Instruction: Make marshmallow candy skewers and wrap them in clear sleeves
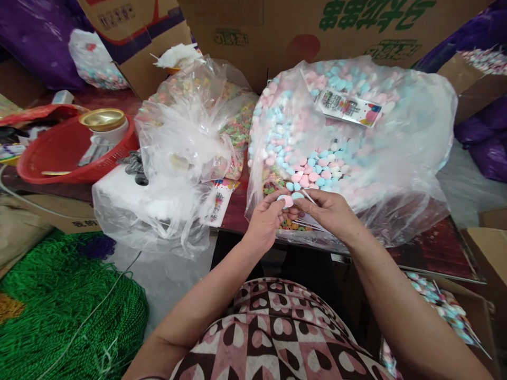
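Note:
My left hand [264, 221] pinches a pink round piece [288, 201] that looks like a small marshmallow, with a bit of pale blue beside it. Close against it, my right hand [329, 212] is closed around a thin white stick [309, 197], and a light-blue round piece [297, 196] sits at its fingertips. Whether the stick passes into the pieces is hidden by the fingers. Both hands are over the near edge of a large clear plastic bag [420, 174] full of pink, blue and white pieces [317, 171]. Small colourful rings [291, 224] and more white sticks lie below the hands.
A printed card [350, 107] lies on the bag. Left are another plastic bag [186, 121], a second card [220, 203] and a red basket [35, 161] holding a gold-coloured dish [102, 119]. Cardboard stands behind. An open box [481, 311] with pieces on sticks is lower right; green cord [79, 301] lies lower left.

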Demonstrator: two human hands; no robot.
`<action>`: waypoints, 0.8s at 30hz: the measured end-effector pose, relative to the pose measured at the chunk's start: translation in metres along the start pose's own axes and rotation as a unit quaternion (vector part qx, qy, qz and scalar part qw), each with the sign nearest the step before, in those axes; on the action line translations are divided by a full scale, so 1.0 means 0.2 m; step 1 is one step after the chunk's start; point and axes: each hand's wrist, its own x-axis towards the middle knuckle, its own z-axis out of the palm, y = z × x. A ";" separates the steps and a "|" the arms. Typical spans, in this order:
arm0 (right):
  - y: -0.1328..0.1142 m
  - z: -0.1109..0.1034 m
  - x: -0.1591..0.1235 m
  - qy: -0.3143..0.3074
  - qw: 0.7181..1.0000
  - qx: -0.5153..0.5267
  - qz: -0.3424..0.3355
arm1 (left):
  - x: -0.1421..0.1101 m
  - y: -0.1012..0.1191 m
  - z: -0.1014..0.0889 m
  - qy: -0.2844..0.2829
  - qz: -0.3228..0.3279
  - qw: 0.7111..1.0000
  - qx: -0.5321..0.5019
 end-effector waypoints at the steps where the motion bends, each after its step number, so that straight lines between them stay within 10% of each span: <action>1: 0.00 0.01 -0.01 0.011 1.000 0.012 0.008 | 0.00 0.00 0.00 0.002 0.004 1.000 0.010; 24: -0.05 -0.02 -0.01 0.110 0.983 0.089 0.115 | -0.01 0.03 -0.01 0.072 0.030 0.996 0.048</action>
